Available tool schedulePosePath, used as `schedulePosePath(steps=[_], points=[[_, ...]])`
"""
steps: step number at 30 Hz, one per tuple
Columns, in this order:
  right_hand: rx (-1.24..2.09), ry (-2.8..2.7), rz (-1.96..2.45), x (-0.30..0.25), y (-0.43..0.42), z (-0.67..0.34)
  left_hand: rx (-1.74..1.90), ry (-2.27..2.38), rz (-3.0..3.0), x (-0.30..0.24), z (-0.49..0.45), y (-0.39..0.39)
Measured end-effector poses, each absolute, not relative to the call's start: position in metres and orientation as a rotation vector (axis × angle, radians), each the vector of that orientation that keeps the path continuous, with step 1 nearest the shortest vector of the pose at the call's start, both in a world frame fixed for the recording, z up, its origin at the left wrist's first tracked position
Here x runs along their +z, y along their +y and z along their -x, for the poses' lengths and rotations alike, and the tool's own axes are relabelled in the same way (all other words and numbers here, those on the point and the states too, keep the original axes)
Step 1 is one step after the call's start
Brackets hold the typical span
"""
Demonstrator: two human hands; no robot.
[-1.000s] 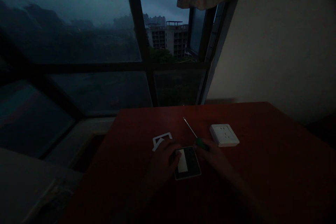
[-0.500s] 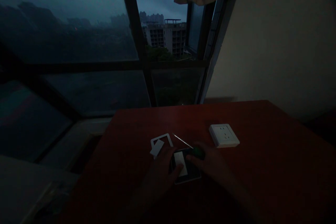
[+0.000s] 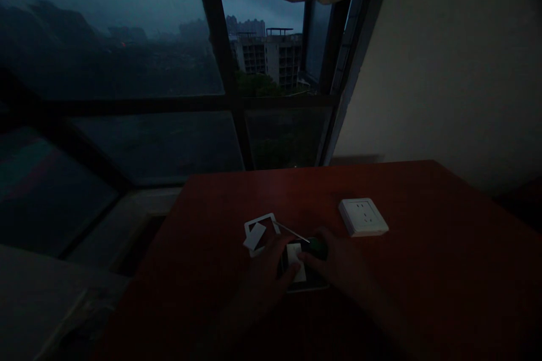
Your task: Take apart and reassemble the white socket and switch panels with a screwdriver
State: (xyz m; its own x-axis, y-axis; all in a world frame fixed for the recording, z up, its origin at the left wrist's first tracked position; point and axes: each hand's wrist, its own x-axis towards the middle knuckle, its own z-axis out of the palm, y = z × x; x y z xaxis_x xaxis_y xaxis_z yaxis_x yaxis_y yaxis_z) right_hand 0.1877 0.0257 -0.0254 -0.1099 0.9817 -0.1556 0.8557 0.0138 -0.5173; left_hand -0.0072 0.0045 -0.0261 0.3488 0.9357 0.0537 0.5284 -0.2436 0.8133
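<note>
A dark square wall-plate frame [image 3: 315,282] with a pale rim lies on the table in front of me. A white rectangular insert [image 3: 300,272] sits on its left part. My left hand [image 3: 269,265] grips the frame's left side, its thumb on the insert. In my right hand [image 3: 339,256] is a screwdriver [image 3: 317,248] with a green handle, its metal shaft pointing up and left. That hand's thumb also touches the insert. Just beyond my left hand lies a white cover frame [image 3: 271,216], with a loose white rectangular piece [image 3: 255,236] across it. Dim light hides finer detail.
A white socket box [image 3: 364,217] stands at the right on the reddish-brown table [image 3: 415,197]. Window frames [image 3: 169,106] rise behind the table's far edge, and a pale wall [image 3: 444,79] is on the right.
The dark frame and both hands have shifted slightly right. My right thumb has come onto the white insert, and the screwdriver's tip now overlaps the white cover frame in view.
</note>
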Motion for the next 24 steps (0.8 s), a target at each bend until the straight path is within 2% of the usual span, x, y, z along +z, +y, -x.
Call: schedulePosePath(steps=[24], points=[[0.772,-2.057,1.968,-0.024,0.028,-0.188,0.757,1.149,-1.827,-0.023,0.007,0.008]])
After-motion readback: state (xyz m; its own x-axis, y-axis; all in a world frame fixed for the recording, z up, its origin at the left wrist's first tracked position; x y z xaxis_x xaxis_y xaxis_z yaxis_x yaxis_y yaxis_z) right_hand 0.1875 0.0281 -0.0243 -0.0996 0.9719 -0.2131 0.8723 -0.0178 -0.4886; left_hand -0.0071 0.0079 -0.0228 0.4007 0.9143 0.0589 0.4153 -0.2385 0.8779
